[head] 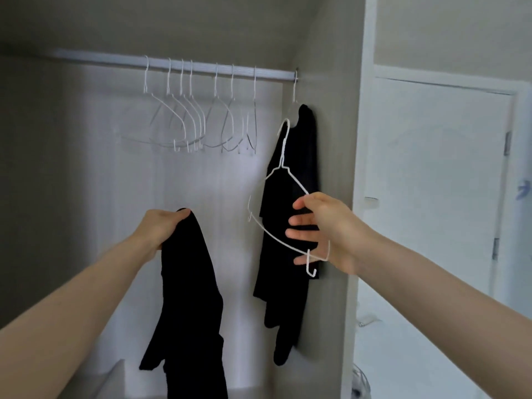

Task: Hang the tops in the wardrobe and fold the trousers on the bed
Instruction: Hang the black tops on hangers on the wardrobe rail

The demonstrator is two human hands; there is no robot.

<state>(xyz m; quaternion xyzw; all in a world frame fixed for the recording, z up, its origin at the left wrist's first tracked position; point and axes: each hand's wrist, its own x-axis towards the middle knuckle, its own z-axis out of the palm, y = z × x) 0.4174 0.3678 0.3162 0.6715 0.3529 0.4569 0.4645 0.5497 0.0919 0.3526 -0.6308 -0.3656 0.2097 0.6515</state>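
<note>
My left hand grips the top of a black garment that hangs down inside the open wardrobe. To its right, my right hand holds a white wire hanger by its lower right side, hook pointing up. Behind that hanger a second black top hangs from the right end of the white rail, against the wardrobe's side wall.
Several bare white wire hangers hang along the middle of the rail. The wardrobe's grey side panel stands at the right, with a white door beyond it. A low shelf edge shows at the wardrobe's bottom left.
</note>
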